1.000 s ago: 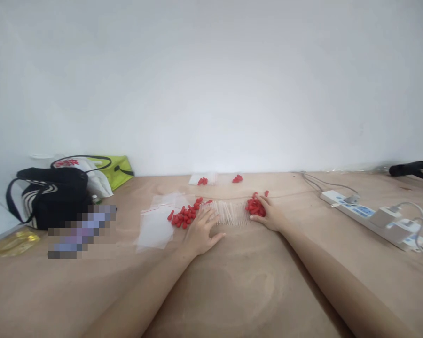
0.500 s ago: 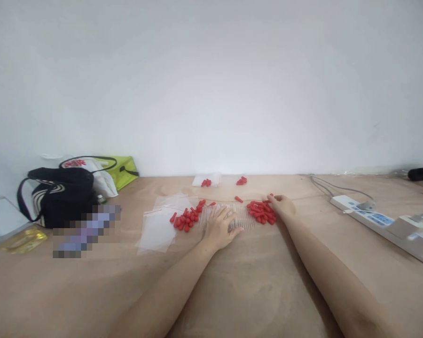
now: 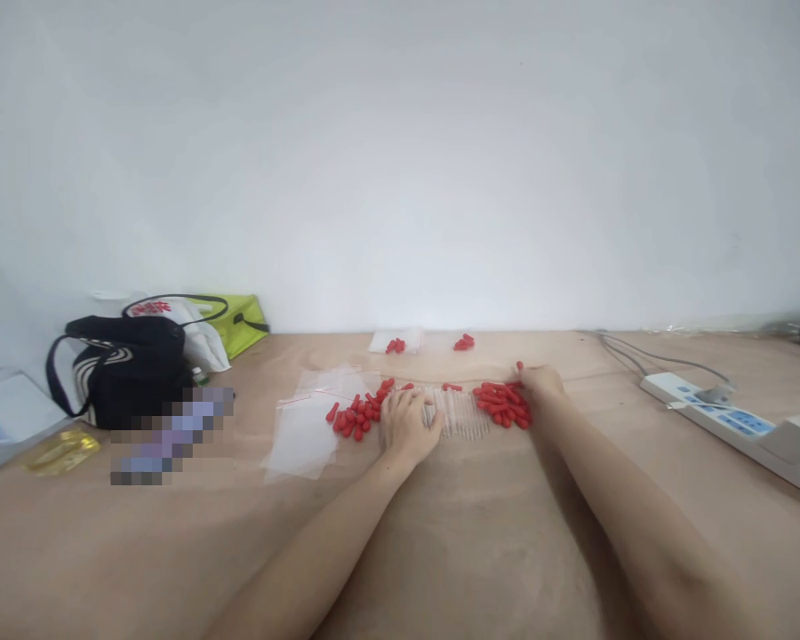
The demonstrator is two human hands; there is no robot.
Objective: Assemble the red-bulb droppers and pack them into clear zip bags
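As I follow the head view from afar, the left hand (image 3: 411, 429) lies palm-down, fingers bent, over a row of thin, clear sticks (image 3: 465, 416), probably steadying them; I cannot tell whether it grips any. Well apart from it, the right hand (image 3: 541, 384) is at a red, bulb-ended piece (image 3: 520, 365), its grip hidden from me. A left heap (image 3: 356, 417) and a right heap (image 3: 503, 404) of similar red pieces flank the row, perhaps for easy reach; translucent plastic bags (image 3: 302, 442) lie farther left.

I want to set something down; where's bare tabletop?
Bare wood: between right forearm and power strip; between right forearm and left forearm. Crowded: from plastic sleeves across red pieces, left hand and clear sticks to right hand.
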